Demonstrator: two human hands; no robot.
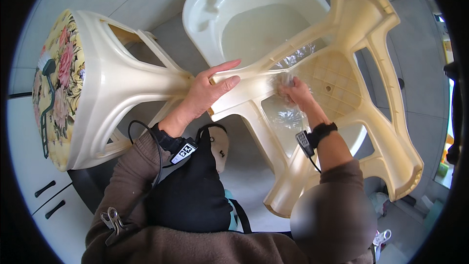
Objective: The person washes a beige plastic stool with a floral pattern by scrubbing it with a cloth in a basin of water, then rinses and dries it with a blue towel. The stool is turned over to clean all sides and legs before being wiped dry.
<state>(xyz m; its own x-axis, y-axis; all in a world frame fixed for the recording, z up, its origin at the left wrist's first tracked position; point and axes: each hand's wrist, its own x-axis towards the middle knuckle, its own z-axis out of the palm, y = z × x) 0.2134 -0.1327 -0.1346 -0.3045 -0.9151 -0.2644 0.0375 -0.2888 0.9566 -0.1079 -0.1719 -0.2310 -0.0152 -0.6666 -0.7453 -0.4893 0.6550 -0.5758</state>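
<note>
A cream plastic stool (337, 85) is tipped over the tub, its hollow underside and legs facing me. My left hand (207, 90) grips the end of one of its legs, thumb on the inner face and some fingers hidden behind. Inside that leg, near the seat's underside, my right hand (296, 93) is closed on a greyish-white wad (283, 84), smeared by motion. Beneath the stool stands a white plastic tub (200, 24) with cloudy water (259, 32) in it. Wet streaks shine near my right hand.
A second cream stool (105, 83) lies on its side at the left, its flowered seat outward. Against that seat is a dark green-handled brush (49, 73). White cabinet doors (53, 195) stand at lower left. My slippered foot (218, 149) is on the grey floor.
</note>
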